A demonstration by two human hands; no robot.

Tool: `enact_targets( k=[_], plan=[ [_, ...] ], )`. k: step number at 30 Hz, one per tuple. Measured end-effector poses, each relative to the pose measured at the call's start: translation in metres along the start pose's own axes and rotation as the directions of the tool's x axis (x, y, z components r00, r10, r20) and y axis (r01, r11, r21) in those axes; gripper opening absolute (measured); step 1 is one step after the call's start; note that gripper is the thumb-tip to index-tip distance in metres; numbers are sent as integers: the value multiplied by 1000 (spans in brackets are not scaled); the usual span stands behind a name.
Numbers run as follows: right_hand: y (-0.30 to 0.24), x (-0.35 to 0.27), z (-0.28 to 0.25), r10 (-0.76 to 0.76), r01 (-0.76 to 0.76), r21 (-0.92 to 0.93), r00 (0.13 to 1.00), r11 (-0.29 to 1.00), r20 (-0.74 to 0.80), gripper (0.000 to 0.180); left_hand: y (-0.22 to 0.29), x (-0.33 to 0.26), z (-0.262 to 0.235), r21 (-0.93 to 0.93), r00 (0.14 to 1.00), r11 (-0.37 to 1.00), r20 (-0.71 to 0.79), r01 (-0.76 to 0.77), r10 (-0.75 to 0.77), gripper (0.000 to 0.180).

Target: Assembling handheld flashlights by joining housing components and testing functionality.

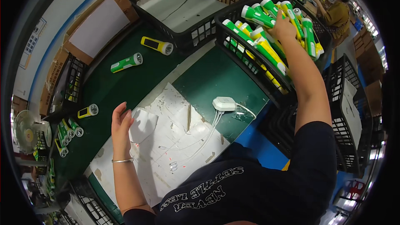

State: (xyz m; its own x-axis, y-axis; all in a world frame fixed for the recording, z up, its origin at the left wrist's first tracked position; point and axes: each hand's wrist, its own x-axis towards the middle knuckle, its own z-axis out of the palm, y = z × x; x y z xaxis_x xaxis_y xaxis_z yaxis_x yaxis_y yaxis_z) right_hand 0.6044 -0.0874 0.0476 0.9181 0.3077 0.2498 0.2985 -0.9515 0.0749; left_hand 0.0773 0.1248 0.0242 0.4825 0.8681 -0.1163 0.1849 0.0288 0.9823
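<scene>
My right hand reaches into a black plastic crate at the upper right, full of green-and-white and yellow-and-white flashlights. Its thumb and index finger straddle the tail of a green-and-white flashlight on top of the pile; the other fingers are hidden. My left hand is raised over the left edge of the worn white sheet on the bench, fingers apart and nothing in them. Near the sheet's right side, a white charger block lies on the green bench, with several thin white cables trailing from it.
A green flashlight and a yellow one lie on the far bench; several more lie at the left. Another black crate stands at the back, beside a cardboard box. Crates stand at the right; a person is behind.
</scene>
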Motion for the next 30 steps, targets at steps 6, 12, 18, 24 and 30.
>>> enact_targets(
  k=[6, 12, 18, 24, 30],
  plan=[
    [5, 21, 10, -23, 25, -89, 999, 996, 22, 108, -15, 47, -23, 287, 998, 957, -33, -35, 46, 43],
    [26, -17, -3, -367, 365, 35, 924, 930, 111, 91, -57, 141, -55, 523, 981, 840, -37, -142, 189, 46],
    [52, -44, -6, -323, 331, 267, 943, 905, -78, 70, -39, 206, -10, 940, 939, 305, 43, -154, 341, 61],
    [54, -29, 1, -250, 307, 520, 951, 797, -179, 50, -44, 258, 23, 975, 973, 188, 73, -115, 220, 60],
    [73, -26, 11, -203, 250, 612, 968, 751, -146, 46, -17, 236, 13, 982, 941, -34, 186, -183, 281, 50]
  ],
)
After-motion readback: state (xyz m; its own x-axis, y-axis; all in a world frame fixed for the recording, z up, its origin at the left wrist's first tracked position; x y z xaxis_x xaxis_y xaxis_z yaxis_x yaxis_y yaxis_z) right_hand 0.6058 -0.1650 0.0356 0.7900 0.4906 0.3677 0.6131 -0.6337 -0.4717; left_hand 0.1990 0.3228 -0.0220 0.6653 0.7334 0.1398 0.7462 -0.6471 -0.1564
